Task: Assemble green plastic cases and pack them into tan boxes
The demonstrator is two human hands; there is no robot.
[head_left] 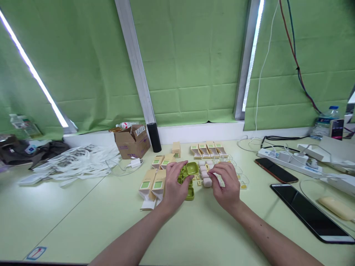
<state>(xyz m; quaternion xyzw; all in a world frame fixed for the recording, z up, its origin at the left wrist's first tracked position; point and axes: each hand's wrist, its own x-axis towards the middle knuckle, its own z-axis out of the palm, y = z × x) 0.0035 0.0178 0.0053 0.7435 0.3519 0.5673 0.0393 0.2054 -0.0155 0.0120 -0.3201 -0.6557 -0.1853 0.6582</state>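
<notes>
My left hand (177,184) is curled round a small olive-green square case (192,168), thumb on the near side and fingers behind. Another green case (190,194) lies on the table just below that hand. A small yellow piece (207,167) is pinched between the thumb and fingertips of my right hand (226,184), close to the held case. Between my hands sit pale pink rounded blocks (206,182) in a row and several tiny yellow pieces (198,182). Clear plastic pieces with yellow spots (243,181) lie partly hidden behind my right hand.
Open small cartons (148,181) stand left of my hands, with more cartons (203,150) at the back. A cardboard box (132,142), black cylinder (154,137) and white cable pile (80,162) lie left. Phones (276,170), a tablet (307,210) and a power strip (291,160) lie right.
</notes>
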